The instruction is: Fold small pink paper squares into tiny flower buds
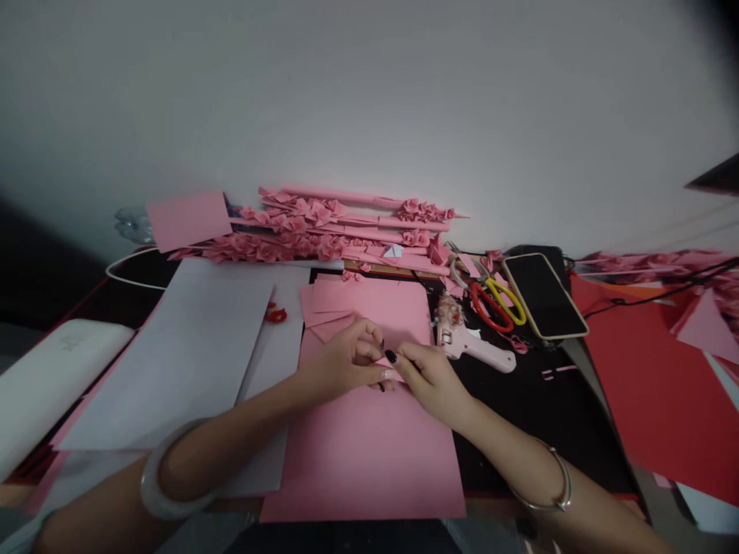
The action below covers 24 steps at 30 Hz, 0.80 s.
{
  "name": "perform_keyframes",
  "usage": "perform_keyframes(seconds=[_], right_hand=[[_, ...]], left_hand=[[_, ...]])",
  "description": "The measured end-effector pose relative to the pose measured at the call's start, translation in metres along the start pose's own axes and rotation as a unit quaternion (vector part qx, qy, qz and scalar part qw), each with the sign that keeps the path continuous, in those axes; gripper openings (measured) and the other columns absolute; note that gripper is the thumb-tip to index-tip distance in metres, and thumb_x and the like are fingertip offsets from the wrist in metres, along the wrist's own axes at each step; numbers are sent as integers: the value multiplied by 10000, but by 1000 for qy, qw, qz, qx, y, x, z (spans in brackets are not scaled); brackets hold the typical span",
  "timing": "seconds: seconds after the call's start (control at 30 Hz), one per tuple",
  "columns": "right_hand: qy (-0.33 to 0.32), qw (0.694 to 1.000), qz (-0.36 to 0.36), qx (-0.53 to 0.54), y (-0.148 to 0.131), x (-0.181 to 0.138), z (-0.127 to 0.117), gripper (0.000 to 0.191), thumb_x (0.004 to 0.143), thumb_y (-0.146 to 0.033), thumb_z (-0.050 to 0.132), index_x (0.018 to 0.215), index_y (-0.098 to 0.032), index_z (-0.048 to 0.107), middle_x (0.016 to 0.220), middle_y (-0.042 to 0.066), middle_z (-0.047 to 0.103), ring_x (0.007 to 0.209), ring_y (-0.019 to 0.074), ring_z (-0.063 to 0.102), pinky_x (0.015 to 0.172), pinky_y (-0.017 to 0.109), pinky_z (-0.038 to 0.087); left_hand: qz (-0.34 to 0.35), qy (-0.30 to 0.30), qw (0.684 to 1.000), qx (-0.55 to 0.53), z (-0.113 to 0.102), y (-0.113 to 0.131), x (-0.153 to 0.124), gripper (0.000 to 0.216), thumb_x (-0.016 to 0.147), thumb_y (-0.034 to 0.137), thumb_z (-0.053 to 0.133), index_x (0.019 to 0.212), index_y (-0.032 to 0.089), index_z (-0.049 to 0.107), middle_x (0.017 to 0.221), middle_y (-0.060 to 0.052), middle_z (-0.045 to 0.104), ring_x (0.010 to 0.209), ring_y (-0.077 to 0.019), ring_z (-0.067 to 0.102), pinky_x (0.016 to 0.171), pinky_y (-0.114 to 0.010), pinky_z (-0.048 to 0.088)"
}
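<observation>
My left hand (346, 358) and my right hand (430, 377) meet at the middle of the table, over a large pink paper sheet (369, 454). The fingers of both are pinched together on a small piece of pink paper (391, 358), mostly hidden by the fingertips. Smaller pink paper squares (369, 304) lie stacked just beyond the hands. A pale bangle is on my left wrist and a thin metal one on my right.
Folded pink paper flowers and rolled pink stems (340, 227) line the wall. White sheets (190, 346) lie left. A pink glue gun (476, 346), red and yellow scissors (496, 304) and a phone (546, 296) sit right, with red paper (652, 385) beyond.
</observation>
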State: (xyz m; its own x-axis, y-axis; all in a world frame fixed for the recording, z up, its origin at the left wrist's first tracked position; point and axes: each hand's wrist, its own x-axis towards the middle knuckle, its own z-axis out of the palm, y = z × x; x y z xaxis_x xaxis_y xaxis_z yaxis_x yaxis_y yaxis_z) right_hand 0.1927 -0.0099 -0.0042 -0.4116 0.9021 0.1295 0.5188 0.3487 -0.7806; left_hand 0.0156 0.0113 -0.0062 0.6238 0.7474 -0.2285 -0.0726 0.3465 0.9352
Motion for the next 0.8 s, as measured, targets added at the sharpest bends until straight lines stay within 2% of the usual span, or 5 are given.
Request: perform_keyframes(seconds=[0.3, 0.5, 0.67, 0.8], right_hand=[[37, 999, 25, 23, -4, -4, 1, 322, 923, -236, 397, 606, -193, 371, 547, -53, 365, 508, 94, 347, 500, 220, 268], [63, 993, 64, 79, 0, -3, 1, 310, 923, -240, 401, 616, -199, 379, 535, -54, 368, 489, 97, 353, 475, 217, 277], [18, 992, 72, 105, 0, -1, -1, 297, 940, -272, 393, 693, -170, 522, 531, -54, 390, 470, 91, 356, 464, 213, 280], [3, 996, 45, 78, -3, -1, -2, 309, 931, -260, 416, 653, -170, 517, 537, -51, 400, 487, 91, 374, 485, 215, 288]], left_hand=[[26, 2, 999, -39, 1, 0, 2, 354, 710, 177, 708, 833, 196, 376, 641, 62, 629, 637, -135, 676, 633, -254, 487], [59, 88, 994, -26, -3, 2, 2, 359, 699, 155, 703, 907, 195, 413, 618, 55, 641, 609, -116, 635, 624, -243, 461], [83, 138, 987, -29, -5, 2, 2, 321, 700, 164, 700, 925, 191, 472, 672, 46, 644, 638, -97, 605, 656, -230, 455], [64, 161, 985, -25, -3, 6, 2, 247, 685, 216, 703, 856, 170, 530, 765, 13, 623, 717, -116, 611, 675, -247, 503]])
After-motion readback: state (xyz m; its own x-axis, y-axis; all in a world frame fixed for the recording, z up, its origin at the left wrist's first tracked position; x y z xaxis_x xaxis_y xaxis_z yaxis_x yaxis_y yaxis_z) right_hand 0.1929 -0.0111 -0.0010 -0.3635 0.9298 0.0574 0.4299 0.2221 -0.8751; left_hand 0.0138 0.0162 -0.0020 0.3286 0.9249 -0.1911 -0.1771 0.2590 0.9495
